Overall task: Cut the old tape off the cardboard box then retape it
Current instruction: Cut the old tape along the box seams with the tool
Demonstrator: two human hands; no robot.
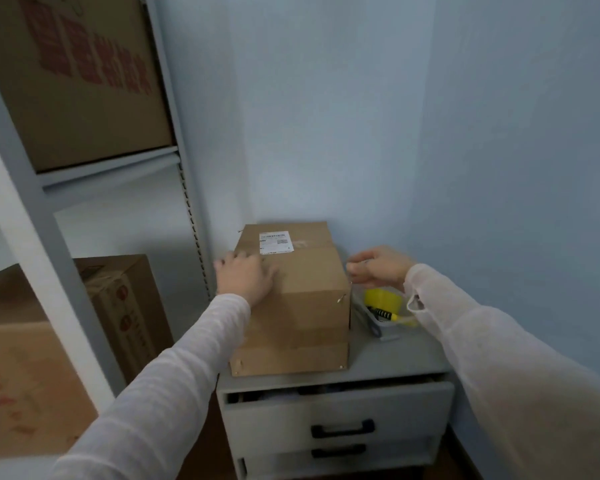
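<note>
Head view: box on the corner cabinet, one hand flat on it, the other at its right edge

A closed cardboard box (302, 299) sits on top of a grey drawer cabinet (399, 355) pushed into the corner of two pale blue walls. A white shipping label (276, 242) lies on the far part of the box's top, next to the seam between the flaps. A horizontal band crosses the front face low down; the blur makes it impossible to say whether it is tape.

The left hand (245, 277) rests palm down on the near left part of the box's top, fingers spread and straight. The right hand (378, 268) is in the air just beside the box's upper right edge, fingers curled with thumb and forefinger close together; I cannot tell whether they pinch anything. Both arms wear white long sleeves.

On the cabinet top to the right of the box, below the right hand, lie a yellow object (381, 299) and a tool with a black-and-yellow handle (383, 313), too blurred to name more closely. The cabinet's top drawer (336, 407) is slightly ajar.

To the left stands a grey metal shelving unit (111, 168). A large carton with red print (77, 81) fills its upper shelf, and a smaller carton (125, 306) stands lower down, near the cabinet.
</note>
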